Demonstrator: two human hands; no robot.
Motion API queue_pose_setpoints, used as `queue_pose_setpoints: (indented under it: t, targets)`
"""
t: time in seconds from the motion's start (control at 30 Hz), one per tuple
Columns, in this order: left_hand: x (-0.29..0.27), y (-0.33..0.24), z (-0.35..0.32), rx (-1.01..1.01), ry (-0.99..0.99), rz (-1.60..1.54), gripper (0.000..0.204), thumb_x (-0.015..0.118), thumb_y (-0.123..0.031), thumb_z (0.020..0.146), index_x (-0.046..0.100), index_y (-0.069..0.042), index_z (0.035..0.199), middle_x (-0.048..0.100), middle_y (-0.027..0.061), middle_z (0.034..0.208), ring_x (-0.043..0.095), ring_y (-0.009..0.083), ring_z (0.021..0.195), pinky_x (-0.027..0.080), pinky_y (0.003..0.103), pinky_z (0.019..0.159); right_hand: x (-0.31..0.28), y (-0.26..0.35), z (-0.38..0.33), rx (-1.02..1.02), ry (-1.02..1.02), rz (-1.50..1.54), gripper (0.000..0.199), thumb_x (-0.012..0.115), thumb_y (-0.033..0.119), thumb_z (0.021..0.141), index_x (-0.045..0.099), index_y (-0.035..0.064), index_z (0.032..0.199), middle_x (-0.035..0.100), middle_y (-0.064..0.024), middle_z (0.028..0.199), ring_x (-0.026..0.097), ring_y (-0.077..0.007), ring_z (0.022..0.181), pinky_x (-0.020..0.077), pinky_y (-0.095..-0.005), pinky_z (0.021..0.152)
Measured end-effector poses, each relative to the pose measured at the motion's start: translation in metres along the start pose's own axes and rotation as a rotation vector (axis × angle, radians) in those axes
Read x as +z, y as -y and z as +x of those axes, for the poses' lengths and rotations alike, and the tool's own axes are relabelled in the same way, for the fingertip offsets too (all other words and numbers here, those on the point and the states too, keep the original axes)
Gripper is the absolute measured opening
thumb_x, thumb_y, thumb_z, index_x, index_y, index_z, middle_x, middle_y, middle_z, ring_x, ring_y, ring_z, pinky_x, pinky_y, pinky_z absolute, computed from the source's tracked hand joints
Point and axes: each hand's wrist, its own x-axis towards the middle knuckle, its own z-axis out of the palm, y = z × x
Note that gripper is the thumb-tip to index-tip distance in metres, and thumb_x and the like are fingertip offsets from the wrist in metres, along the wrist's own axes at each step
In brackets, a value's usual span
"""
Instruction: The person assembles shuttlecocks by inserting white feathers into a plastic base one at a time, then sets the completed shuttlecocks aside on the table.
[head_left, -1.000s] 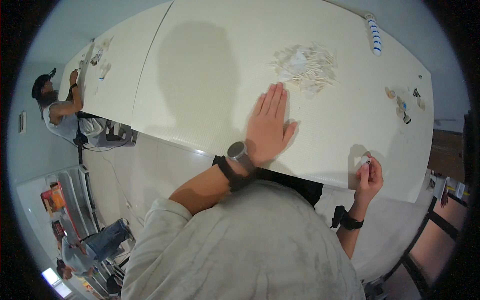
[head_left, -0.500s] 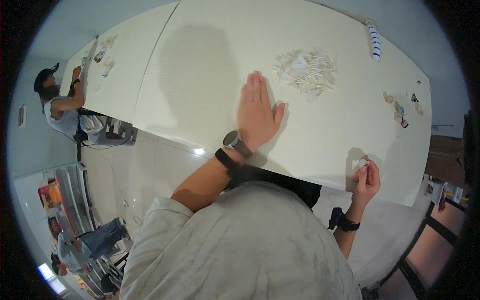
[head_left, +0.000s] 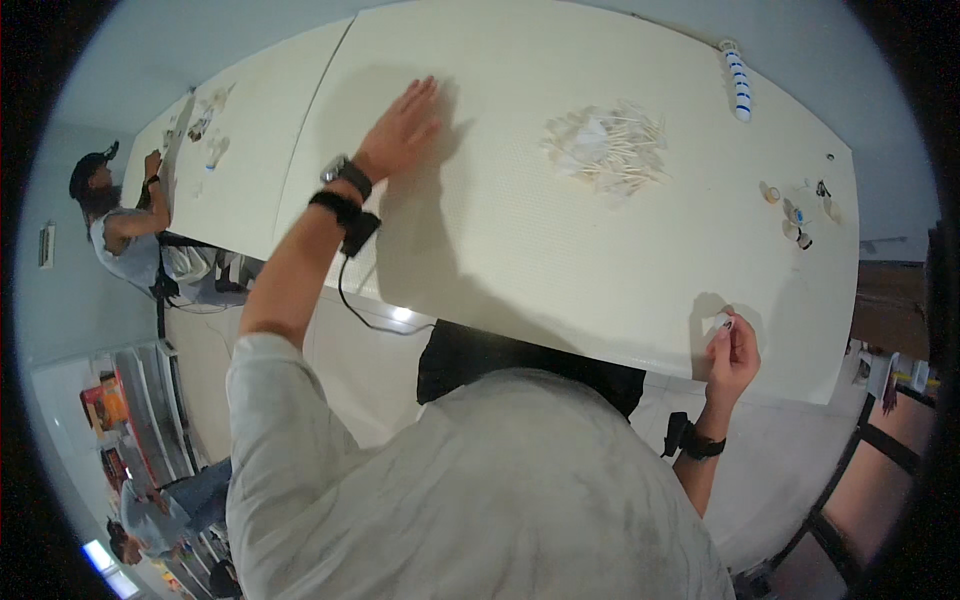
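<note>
My left hand (head_left: 402,130) is over the left part of the white table (head_left: 520,260), its fingers stretched out with nothing in them. Whether the palm touches the surface I cannot tell. At the table's near right edge, my right hand (head_left: 735,355) pinches a small white round piece (head_left: 723,321) between thumb and fingers; its kind is too small to make out. Between and beyond the hands lies a loose pile of thin pale sticks (head_left: 622,150), perhaps cotton swabs, mixed with crumpled translucent white material (head_left: 590,138).
A white tube with blue bands (head_left: 738,88) lies at the far right edge. Several small items, including a tan ring (head_left: 771,194) and a dark piece (head_left: 804,241), are scattered at the right. Another person (head_left: 120,215) works at the far left. A black cable (head_left: 365,318) hangs from my left wrist.
My left hand has swept left and away from me, from beside the stick pile to the table's left part. My right hand still pinches the white piece in nearly the same place.
</note>
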Motion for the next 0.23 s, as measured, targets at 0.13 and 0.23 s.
queue_pose_setpoints:
  t: [0.13, 0.23]
  targets:
    - [0.015, 0.026, 0.045, -0.044, 0.054, 0.088, 0.070, 0.033, -0.052, 0.107, 0.017, -0.015, 0.165, 0.014, 0.0059, 0.172, 0.010, 0.0246, 0.158, 0.004, 0.042, 0.129, 0.002, -0.006, 0.000, 0.006, -0.058, -0.018, 0.022, 0.065, 0.002, 0.096, 0.067, -0.0044, 0.117, 0.064, -0.0021, 0.089, 0.052, -0.0062, 0.067, 0.0436, -0.0220, 0.058]
    - [0.013, 0.009, 0.055, 0.180, 0.121, 0.078, 0.078, 0.035, -0.055, 0.105, 0.013, -0.011, 0.165, 0.014, 0.0099, 0.171, 0.008, 0.0240, 0.159, 0.005, 0.041, 0.129, -0.001, -0.012, 0.000, -0.036, -0.069, -0.126, 0.023, 0.066, 0.003, 0.096, 0.068, -0.0022, 0.118, 0.067, -0.0044, 0.096, 0.056, -0.0074, 0.070, 0.0477, -0.0218, 0.060]
